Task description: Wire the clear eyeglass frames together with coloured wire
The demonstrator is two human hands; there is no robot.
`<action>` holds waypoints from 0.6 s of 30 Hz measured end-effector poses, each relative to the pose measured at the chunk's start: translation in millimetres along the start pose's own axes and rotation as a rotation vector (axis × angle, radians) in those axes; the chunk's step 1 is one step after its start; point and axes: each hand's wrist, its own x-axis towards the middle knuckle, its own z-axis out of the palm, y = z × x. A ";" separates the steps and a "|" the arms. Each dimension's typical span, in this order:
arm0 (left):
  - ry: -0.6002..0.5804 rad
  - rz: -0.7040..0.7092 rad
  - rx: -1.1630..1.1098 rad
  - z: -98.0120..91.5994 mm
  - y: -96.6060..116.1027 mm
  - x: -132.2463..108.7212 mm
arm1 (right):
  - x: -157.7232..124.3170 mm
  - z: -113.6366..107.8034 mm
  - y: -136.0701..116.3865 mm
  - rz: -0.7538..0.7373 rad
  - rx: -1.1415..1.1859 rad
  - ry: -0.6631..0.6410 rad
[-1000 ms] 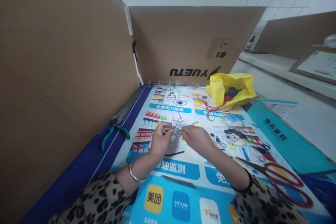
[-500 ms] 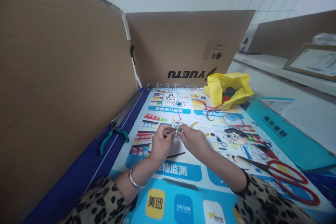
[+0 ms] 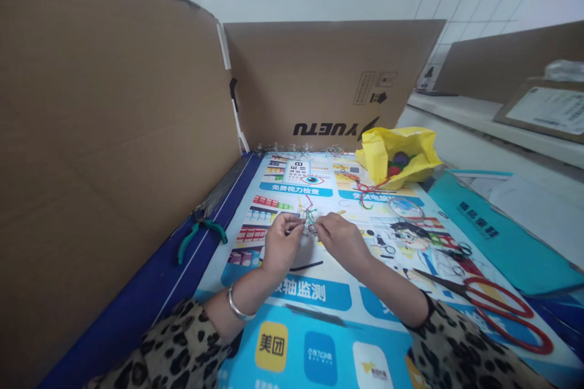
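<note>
Pinching from both sides, the left hand (image 3: 280, 240) and the right hand (image 3: 340, 237) hold a small wire piece (image 3: 309, 219) between them, just above the printed mat (image 3: 319, 310) near its middle. The fingertips of each hand are drawn narrow and closed on the piece, the thumbs pressed against the forefingers. The piece appears as a compact knot of pale, green and red strands; its exact form is too small to tell. Judged from this, part of the forming is done, as several strands are already bound together, yet loose ends project upward from the knot, so the piece does not look finished. A cluster of loose red and green wires (image 3: 367, 191) lies unused beside the yellow bag (image 3: 396, 155), well apart from the hands. Several small wire items (image 3: 301, 148) stand in a row at the foot of the cardboard screen (image 3: 319, 85). Teal pliers (image 3: 201, 234) lie left of the mat and red scissors (image 3: 502, 313) lie at the right, both untouched.
</note>
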 end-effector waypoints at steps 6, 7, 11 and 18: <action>-0.026 0.003 0.032 1.1 -0.2 -0.6 | -1.7 4.9 -2.3 -0.058 0.024 0.027; -0.032 0.005 0.051 1.5 0.3 -1.1 | -2.0 6.1 -2.5 -0.069 0.034 0.037; -0.068 0.029 0.045 2.4 1.4 -3.3 | -2.4 9.2 -1.4 -0.055 0.082 0.045; -0.095 0.037 0.022 0.4 -1.2 -2.2 | 1.4 2.0 -2.0 0.078 0.280 -0.055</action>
